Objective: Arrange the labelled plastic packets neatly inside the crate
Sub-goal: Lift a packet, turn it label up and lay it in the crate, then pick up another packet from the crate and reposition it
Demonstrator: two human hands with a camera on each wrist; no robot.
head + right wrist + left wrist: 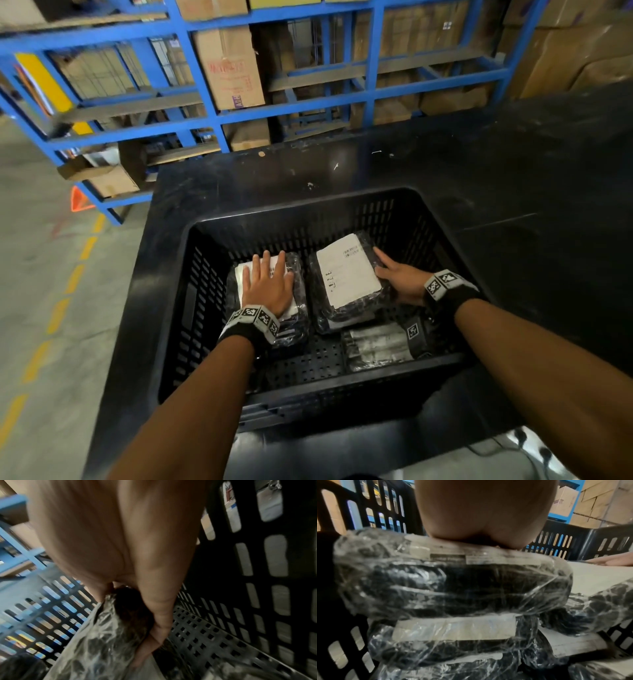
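A black slatted crate (291,205) stands on a black table. Inside it, on the left, is a stack of clear-wrapped dark packets with white labels (299,274) (453,581). My left hand (265,277) (484,513) lies flat on its top, fingers straight. To the right a second stack (346,270) (96,635) shows a large white label. My right hand (394,274) (120,534) holds its right edge, fingers over the top and thumb down the side. A third packet (376,346) lies flat at the crate's front right.
The table (513,171) stretches behind and to the right of the crate. Blue racks (212,102) with cardboard boxes stand beyond it. The concrete floor with a dashed yellow line (58,308) runs along the left. The perforated crate floor (205,635) shows bare right of the right stack.
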